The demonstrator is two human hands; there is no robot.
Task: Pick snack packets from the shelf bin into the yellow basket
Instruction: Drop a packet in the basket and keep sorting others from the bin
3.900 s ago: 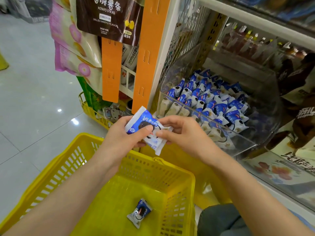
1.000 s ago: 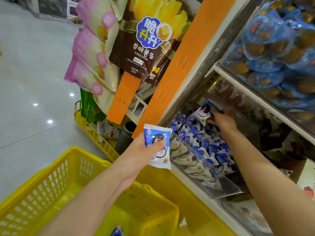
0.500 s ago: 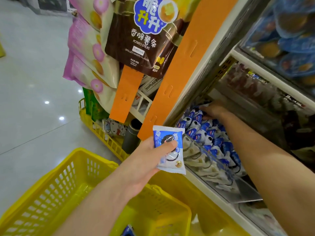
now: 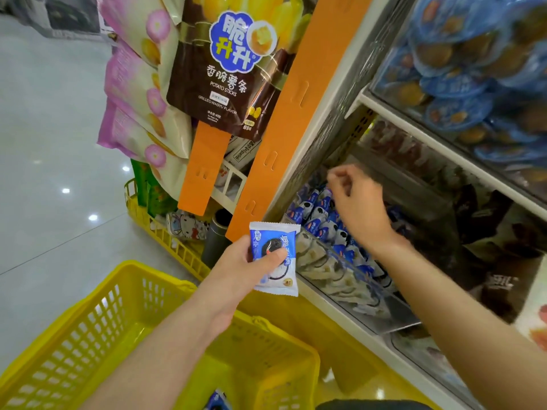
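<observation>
My left hand [image 4: 241, 269] holds a blue and white snack packet [image 4: 273, 257] upright between thumb and fingers, above the far rim of the yellow basket [image 4: 133, 281]. Another packet [image 4: 217, 402] lies in the basket at the bottom edge of the view. The clear shelf bin [image 4: 340, 276] on the right holds several of the same packets [image 4: 318, 221]. My right hand [image 4: 359, 204] hovers just over that pile, back towards me, fingers curled. No packet shows in it.
An orange strip [image 4: 284, 119] and hanging snack bags [image 4: 225, 69] flank the shelf's left side. A second yellow basket [image 4: 165, 229] with goods stands on the floor behind. The upper shelf [image 4: 461, 75] carries blue-wrapped cakes. Grey tiled floor lies at the left.
My right hand has lifted out of the packets in the bin and curled its fingers. The left hand keeps its packet in about the same place.
</observation>
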